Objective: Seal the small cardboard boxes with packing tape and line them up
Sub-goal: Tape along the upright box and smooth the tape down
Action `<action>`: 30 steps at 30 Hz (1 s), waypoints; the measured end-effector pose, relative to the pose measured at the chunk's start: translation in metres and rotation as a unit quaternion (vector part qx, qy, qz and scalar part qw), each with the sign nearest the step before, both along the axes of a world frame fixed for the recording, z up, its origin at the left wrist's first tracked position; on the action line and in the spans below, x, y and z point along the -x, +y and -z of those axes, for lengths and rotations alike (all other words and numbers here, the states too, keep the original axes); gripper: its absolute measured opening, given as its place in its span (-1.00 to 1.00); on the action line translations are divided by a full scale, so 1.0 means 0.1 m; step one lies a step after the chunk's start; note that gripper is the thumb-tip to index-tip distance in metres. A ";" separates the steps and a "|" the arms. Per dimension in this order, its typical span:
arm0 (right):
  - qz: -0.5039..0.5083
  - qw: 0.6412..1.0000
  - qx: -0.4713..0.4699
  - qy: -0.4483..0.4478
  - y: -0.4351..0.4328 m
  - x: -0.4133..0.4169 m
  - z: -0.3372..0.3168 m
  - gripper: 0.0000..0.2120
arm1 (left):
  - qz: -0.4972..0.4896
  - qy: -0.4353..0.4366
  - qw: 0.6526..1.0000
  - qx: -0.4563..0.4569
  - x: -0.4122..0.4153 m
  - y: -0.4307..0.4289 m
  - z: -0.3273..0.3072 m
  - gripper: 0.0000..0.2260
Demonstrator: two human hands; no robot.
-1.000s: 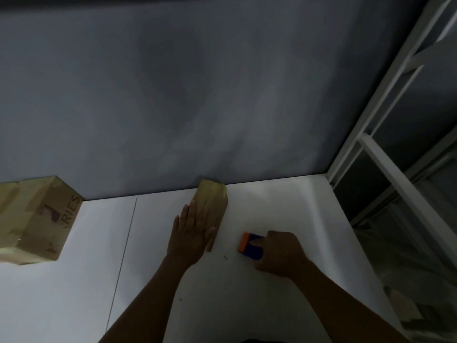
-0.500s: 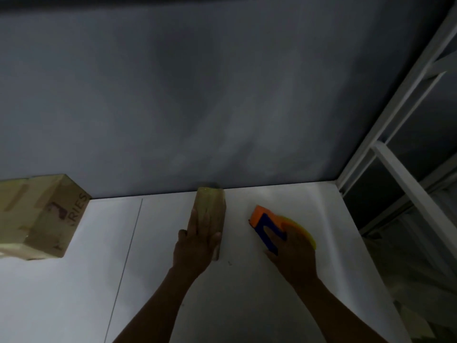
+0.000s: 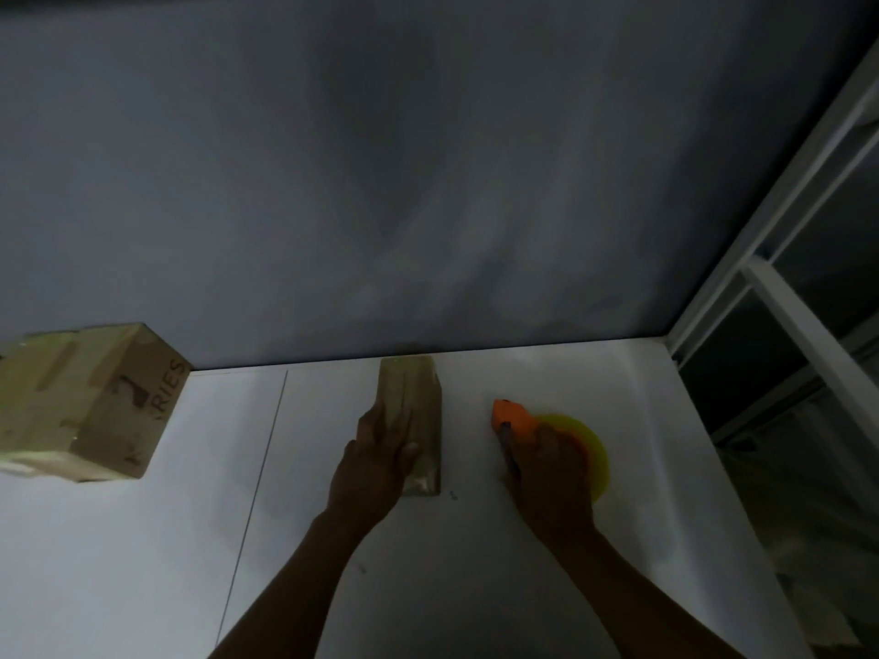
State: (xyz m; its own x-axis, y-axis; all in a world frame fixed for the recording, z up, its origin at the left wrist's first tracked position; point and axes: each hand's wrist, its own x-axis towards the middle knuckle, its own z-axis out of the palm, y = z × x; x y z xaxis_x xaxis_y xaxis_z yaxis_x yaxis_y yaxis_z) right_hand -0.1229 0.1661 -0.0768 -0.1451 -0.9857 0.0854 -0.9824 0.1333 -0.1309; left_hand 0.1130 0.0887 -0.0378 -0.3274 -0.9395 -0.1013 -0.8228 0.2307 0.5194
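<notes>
On a white table [image 3: 142, 563] set against a grey wall [image 3: 428, 183], a small oblong brown cardboard box [image 3: 421, 397] lies near the middle, its far end close to the wall. Its long axis runs straight away from the person, pointing at the wall.

The left hand [image 3: 376, 463] rests on the near left part of the box, fingers stretched along the top, steadying it. The right hand [image 3: 547, 478], apart from the left and just right of the box, grips an orange tape dispenser with a yellow-green roll [image 3: 513, 416], which sits on the table and does not touch the box.

The task looks to be at an early stage: the dim light hides whether this box carries tape yet, and no row of small boxes shows. A larger brown cardboard box with tape patches and printed letters [image 3: 95, 401] stands well to the left. A white metal frame [image 3: 808, 325] rises on the right.
</notes>
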 end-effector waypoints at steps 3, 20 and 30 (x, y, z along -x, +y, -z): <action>-0.006 0.968 0.034 -0.249 -0.10 -0.21 -0.20 -0.60 | -0.008 -0.009 1.000 0.000 0.00 0.00 0.06 -0.10; 0.094 0.664 -0.168 -0.723 -0.21 -0.61 -0.25 -0.81 | 0.016 0.008 1.000 -0.007 -0.04 0.05 0.07 -0.19; 0.171 0.629 -0.180 -0.736 -0.24 -0.74 -0.26 -0.87 | 0.023 -0.025 0.999 0.001 0.02 0.06 0.10 -0.29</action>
State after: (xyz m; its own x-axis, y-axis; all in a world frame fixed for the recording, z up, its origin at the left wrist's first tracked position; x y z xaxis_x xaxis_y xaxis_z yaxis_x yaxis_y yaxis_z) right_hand -0.0491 0.1418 -0.0504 -0.0147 -0.7920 -0.6103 0.2632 0.5858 -0.7666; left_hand 0.1106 0.0944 -0.0478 -0.3646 -0.9239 -0.1165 -0.8365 0.2700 0.4767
